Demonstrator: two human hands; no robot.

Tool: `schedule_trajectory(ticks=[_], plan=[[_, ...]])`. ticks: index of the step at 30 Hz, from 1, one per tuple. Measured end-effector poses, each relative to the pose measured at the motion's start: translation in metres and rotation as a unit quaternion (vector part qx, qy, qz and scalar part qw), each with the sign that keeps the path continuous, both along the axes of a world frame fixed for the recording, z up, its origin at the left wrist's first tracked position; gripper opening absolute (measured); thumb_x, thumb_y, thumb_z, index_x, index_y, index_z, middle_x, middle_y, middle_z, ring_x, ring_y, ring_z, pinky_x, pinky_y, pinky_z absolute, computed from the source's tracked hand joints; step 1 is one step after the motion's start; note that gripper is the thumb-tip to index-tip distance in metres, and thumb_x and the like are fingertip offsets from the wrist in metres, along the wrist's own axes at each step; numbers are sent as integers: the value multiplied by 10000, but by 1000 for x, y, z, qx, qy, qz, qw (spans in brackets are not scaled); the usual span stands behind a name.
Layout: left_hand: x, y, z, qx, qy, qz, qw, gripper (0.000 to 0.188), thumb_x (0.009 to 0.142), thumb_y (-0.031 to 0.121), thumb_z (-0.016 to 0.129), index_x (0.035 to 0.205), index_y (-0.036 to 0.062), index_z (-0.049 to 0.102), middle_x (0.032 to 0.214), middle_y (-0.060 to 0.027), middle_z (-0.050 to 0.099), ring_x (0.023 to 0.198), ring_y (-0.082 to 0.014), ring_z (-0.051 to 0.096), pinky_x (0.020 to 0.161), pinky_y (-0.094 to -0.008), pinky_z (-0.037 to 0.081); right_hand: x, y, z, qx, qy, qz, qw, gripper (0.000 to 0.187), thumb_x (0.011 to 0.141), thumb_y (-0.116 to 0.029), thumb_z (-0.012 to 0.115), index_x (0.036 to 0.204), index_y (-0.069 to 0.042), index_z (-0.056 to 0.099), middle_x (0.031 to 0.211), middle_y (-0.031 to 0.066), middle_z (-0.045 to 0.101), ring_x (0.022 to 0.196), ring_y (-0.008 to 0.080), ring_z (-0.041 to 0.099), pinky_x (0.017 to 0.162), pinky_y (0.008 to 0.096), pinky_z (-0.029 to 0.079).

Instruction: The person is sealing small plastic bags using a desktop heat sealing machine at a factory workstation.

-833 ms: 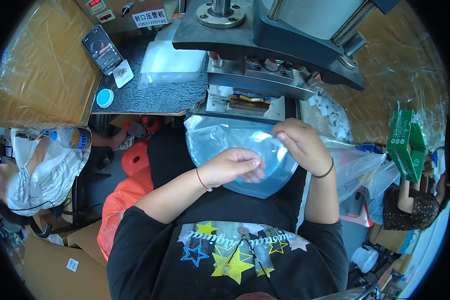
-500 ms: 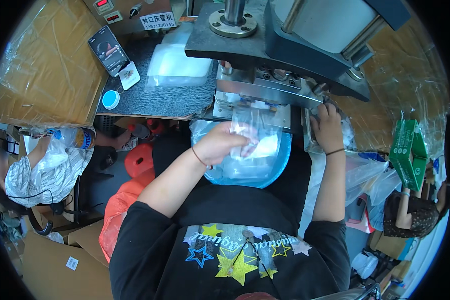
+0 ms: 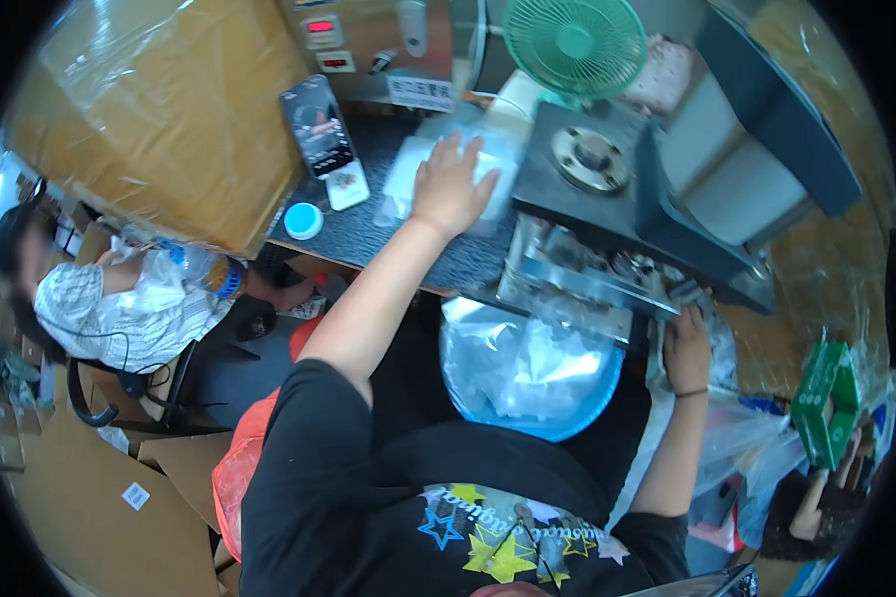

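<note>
Head view. Your left hand (image 3: 453, 191) has just gone out to the stack of clear plastic pouches (image 3: 401, 186) on the grey mat, just left of the metal press (image 3: 667, 204). Fingers spread wide, palm down, over or on the top pouch; contact not certain, nothing seen gripped.

Your right hand (image 3: 687, 353) sits at the press's right front corner, fingers bent against the end of its steel bar. Can't tell whether they grip anything there; the fingertips are partly lost.

Reading: you look to be between pieces, one pouch let go and the left hand at the supply.

Against the frame half a second back: then your left hand held a clear pouch in front of the press, above the blue-rimmed basin (image 3: 558, 438). Now that hand carries none, and loose clear plastic (image 3: 528, 376) lies in the basin, below the press's front edge. Likely that pouch is among it; can't pick it out. Right hand: same corner of the press both times. Your head has turned, so the green desk fan (image 3: 574, 45) behind the press now shows.
</note>
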State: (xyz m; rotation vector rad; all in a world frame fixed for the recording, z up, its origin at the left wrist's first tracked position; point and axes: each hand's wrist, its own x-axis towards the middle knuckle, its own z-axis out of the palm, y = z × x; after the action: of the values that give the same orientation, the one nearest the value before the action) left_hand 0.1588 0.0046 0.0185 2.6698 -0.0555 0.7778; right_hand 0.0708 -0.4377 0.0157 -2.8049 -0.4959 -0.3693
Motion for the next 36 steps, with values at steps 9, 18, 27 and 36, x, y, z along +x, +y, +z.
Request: schedule_trajectory(ticks=[9,18,27,36], plan=[[-23,10,-22,116,219,23,969,728,940,673,386,1509,221,426,1593,-107,340,1500,-342,225,1179,-634,91,-9,-9,-8,21,-59,-40,997,269,894,-93,626,1153,-20,615,1044,200,618,944,401,599,806,465,485],[-127,-10,3,69,94,-69,991,752,886,531,631,1459,83,441,1487,-227,395,1437,-402,312,1155,-600,219,-33,0,6,127,-121,-114,978,169,963,-94,568,1100,-5,614,945,134,590,817,243,562,766,328,456],[-191,-48,3,-429,177,-221,858,160,988,104,586,1030,-28,668,887,-93,722,824,-165,701,752,-291,543,-77,90,49,284,30,121,951,93,907,-56,595,976,1,619,903,160,633,828,328,623,738,384,496],[-210,-104,13,-520,287,-299,747,149,950,124,686,953,-25,695,877,-52,717,826,-93,652,761,-245,514,-67,108,84,324,45,212,921,159,906,-102,707,1019,0,660,900,38,662,775,108,591,712,254,484]])
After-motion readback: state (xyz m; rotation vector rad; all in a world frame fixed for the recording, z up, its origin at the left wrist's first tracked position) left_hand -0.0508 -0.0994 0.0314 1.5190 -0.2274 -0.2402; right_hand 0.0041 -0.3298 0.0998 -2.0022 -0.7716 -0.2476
